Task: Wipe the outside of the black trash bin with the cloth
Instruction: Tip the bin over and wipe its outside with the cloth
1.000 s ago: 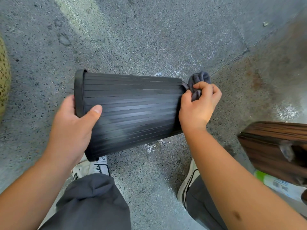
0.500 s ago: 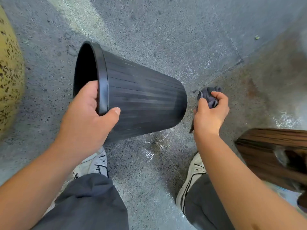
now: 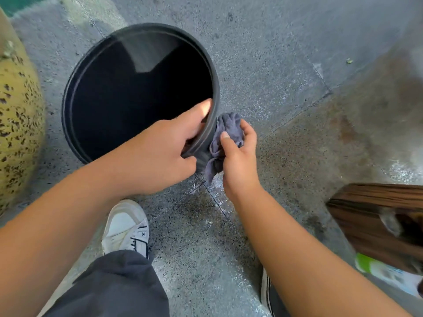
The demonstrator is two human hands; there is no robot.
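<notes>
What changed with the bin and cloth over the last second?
The black trash bin swung from lying sideways to mouth-up toward the camera. The left hand kept gripping its rim; the right hand, still holding the cloth, came off the base end to the wall beside the rim.

Black bin (image 3: 80, 124), grey cloth (image 3: 229, 128)

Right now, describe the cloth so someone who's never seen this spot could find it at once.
Find the round black trash bin on the speckled grey floor, its dark opening facing up. At its near right rim, beside the left hand gripping that rim, the right hand holds the cloth: small, crumpled, grey-purple, the only soft thing there.
</notes>
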